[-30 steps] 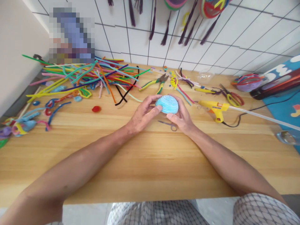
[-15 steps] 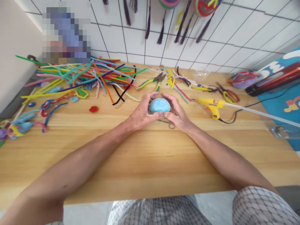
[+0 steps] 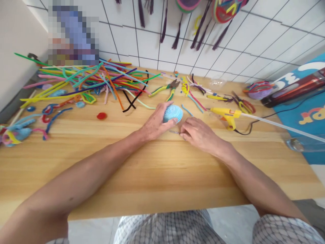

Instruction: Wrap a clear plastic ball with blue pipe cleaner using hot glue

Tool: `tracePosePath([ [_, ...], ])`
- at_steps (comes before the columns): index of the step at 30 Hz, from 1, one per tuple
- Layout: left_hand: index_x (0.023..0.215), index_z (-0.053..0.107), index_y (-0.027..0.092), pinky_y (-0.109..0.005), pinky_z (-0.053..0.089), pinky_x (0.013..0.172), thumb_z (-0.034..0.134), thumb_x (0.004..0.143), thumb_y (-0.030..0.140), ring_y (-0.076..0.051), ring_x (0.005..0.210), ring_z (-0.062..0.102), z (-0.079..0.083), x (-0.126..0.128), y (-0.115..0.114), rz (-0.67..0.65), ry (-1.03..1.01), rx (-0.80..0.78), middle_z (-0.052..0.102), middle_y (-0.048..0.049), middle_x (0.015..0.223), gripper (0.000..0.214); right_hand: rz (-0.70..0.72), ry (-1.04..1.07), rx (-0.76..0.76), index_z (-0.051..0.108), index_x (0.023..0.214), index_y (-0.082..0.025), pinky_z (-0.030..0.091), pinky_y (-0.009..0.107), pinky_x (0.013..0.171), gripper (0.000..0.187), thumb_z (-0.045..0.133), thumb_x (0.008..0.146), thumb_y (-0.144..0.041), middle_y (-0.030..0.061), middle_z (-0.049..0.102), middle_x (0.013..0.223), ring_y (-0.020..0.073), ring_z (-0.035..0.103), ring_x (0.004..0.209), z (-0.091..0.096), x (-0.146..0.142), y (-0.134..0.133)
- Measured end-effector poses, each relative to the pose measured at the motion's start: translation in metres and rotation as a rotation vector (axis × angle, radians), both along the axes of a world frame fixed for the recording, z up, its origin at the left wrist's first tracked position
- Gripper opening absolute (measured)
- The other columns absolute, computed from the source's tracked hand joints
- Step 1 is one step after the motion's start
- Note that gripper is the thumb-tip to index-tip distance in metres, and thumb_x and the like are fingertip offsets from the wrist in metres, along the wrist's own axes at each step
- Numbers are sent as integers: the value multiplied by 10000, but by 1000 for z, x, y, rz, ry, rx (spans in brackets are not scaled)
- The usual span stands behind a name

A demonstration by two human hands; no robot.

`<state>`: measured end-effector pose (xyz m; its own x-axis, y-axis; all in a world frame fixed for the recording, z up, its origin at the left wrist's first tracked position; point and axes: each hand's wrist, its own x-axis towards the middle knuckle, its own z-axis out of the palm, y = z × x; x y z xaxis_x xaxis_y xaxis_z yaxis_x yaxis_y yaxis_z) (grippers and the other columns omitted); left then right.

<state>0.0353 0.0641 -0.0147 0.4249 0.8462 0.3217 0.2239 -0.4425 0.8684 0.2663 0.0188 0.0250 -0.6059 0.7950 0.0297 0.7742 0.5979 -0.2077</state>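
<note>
My left hand [image 3: 157,122] is closed round a light-blue rounded shell [image 3: 173,114] with coiled ridges, like wound pipe cleaner. Its thumb presses the near side, and the shell is tilted. Just to the right, my right hand [image 3: 196,133] has its fingers curled and pinched on the end of a thin metal tool [image 3: 174,131] lying on the wood; its looped end is hidden by the fingers. A short light-blue pipe cleaner [image 3: 187,110] lies behind the shell. Green-and-yellow pliers [image 3: 166,89] rest beyond my left hand.
Many coloured pipe cleaners [image 3: 101,81] are heaped at the back left. A red cap [image 3: 102,116] lies before them. To the right are a yellow glue gun [image 3: 227,115] with a long glue stick and black cord, scissors [image 3: 245,103] and a dark red cylinder [image 3: 291,88]. Tassels hang above.
My right hand has left the blue shell and moved right and down onto the thin metal tool. The left hand keeps the shell, now tilted.
</note>
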Motion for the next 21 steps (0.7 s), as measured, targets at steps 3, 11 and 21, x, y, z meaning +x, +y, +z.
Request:
tracePosePath([
  [3, 1513, 467, 226, -540, 433, 1229, 711, 931, 476, -348, 1419, 530, -1, -2, 1, 37, 18, 62, 546, -165, 1505, 678, 18, -38, 77, 674, 820, -194, 459, 407, 816, 145, 598, 939, -164, 119, 669, 845, 280, 601, 850, -4, -6, -6],
  [11, 1432, 499, 196, -459, 503, 1130, 712, 936, 488, -313, 1311, 598, 4, -2, 1, 87, -49, -21, 597, -148, 1434, 614, -49, 356, -253, 631, 878, -243, 426, 289, 639, 75, 612, 887, -171, -14, 678, 757, 154, 585, 651, 21, 17, -3],
  [21, 1433, 447, 262, -433, 504, 1120, 719, 928, 660, -288, 1303, 603, -2, -3, 6, 25, -157, -78, 596, -117, 1431, 699, -360, 961, -377, 692, 887, -239, 458, 284, 588, 396, 718, 940, -630, -12, 653, 717, 136, 545, 632, 10, -5, 1],
])
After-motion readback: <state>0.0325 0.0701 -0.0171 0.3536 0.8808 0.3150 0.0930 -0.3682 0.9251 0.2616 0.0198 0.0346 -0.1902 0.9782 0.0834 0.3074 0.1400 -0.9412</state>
